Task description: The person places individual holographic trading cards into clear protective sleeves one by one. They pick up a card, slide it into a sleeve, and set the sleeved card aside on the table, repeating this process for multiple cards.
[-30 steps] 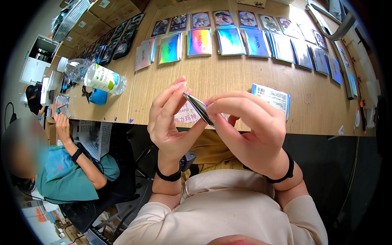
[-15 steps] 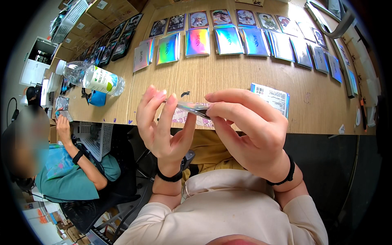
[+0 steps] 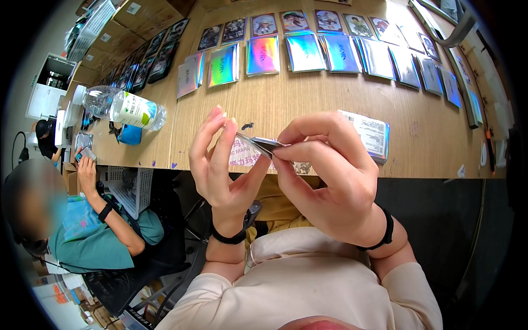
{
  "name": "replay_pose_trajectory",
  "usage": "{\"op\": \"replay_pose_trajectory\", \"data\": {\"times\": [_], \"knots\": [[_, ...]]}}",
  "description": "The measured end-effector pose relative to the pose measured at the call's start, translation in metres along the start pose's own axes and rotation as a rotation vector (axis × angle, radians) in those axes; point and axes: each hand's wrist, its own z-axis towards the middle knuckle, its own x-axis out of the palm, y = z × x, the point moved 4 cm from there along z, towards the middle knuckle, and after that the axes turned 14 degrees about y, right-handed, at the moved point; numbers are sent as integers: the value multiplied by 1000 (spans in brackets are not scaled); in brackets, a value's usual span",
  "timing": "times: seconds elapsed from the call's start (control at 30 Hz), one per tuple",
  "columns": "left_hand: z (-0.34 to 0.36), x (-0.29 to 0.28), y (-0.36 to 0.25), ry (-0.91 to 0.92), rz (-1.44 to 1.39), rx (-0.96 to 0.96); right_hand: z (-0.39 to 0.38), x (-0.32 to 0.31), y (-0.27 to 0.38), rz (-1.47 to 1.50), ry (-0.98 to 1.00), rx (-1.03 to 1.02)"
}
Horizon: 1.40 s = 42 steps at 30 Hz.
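Observation:
My left hand [image 3: 223,173] and my right hand [image 3: 330,165] meet just above the table's near edge, pinching a thin, flat foil card pack [image 3: 267,144] between them. It is seen almost edge-on, with a silvery rim and a dark face, and its two layers look parted at the right end. The left fingertips support its left end, while the right thumb and forefinger grip the right end. What lies inside cannot be made out. Beyond my right hand lies a small stack of card packs [image 3: 369,135], printed back up.
Shiny holographic packs [image 3: 263,55] stand in a row of piles, with picture cards [image 3: 293,21] behind them. At left are a plastic bottle [image 3: 135,110], a blue object [image 3: 130,135] and dark card stacks [image 3: 162,63]. A co-worker in green [image 3: 104,242] sits at left.
The pack has tilted, its right part now showing a dark face and a gap between layers. My right hand has shifted slightly left and turned; the left hand stays nearly in place.

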Motion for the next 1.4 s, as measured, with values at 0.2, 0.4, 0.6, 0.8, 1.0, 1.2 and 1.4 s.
{"op": "replay_pose_trajectory", "data": {"times": [0.2, 0.4, 0.6, 0.8, 1.0, 1.2, 1.4], "knots": [[1, 1, 1, 8, -5, 17, 1, -7, 6, 123, 58, 78], [9, 3, 1, -7, -503, -197, -2, -13, -2, 226, 38, 171], [-18, -10, 37, -119, -1288, -542, -3, -10, -26, 635, -28, 358], [-17, -10, 32, -107, -1212, -541, -4, -8, -41, 756, -39, 418], [-14, -12, 32, -138, -1177, -582, -10, -4, -44, 859, -3, 458], [-12, -11, 25, -176, -1171, -583, -17, 0, -57, 972, -28, 605], [-5, -21, 2, -85, -849, -499, -16, 9, -62, 1279, -68, 670]]}}
